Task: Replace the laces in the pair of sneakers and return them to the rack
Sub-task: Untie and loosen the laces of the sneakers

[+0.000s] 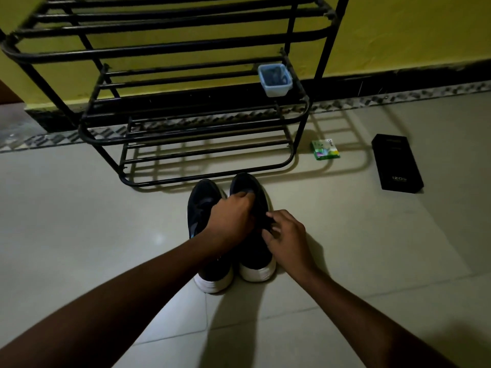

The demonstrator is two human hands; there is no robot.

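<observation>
Two dark navy sneakers with white soles stand side by side on the floor tiles, toes toward me: the left sneaker [202,205] and the right sneaker [256,256]. My left hand [231,219] reaches across and grips the tongue and opening of the right sneaker. My right hand [287,235] pinches the dark lace area on that same shoe's upper. The laces themselves are too dark to make out. Just behind the shoes stands the black metal shoe rack [186,123], its shelves bare of shoes.
A small clear plastic container [275,79] sits on the rack's right end. A green-and-white packet [325,149] and a black box [397,163] lie on the floor to the right. A yellow wall with a dark skirting runs behind.
</observation>
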